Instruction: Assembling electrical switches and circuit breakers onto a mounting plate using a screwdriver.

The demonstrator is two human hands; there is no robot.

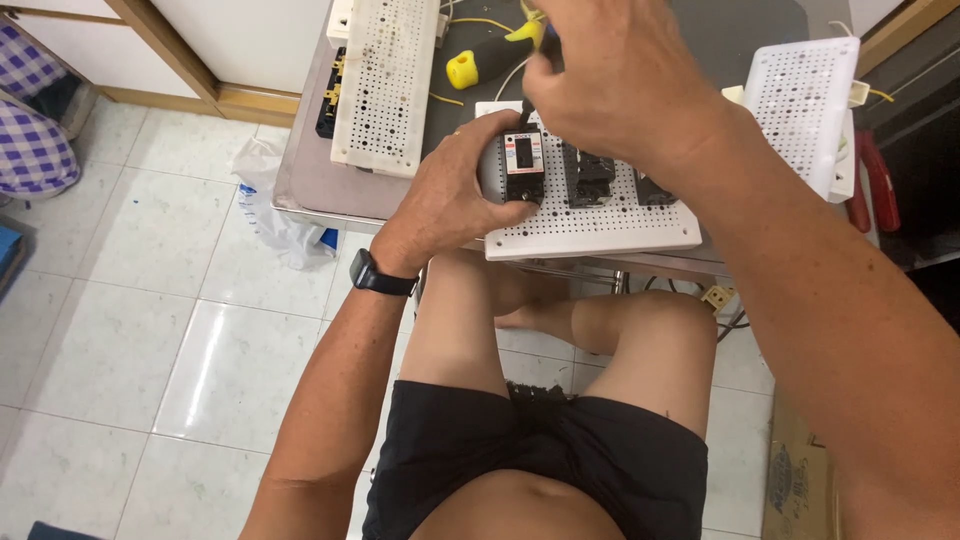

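Below, grey table (310, 185) on white tiles (190, 330)

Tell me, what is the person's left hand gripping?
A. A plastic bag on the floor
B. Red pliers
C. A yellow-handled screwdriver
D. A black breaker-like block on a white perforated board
D: the left hand wraps around the black block mounted on the white perforated board, while the right hand works just above it.
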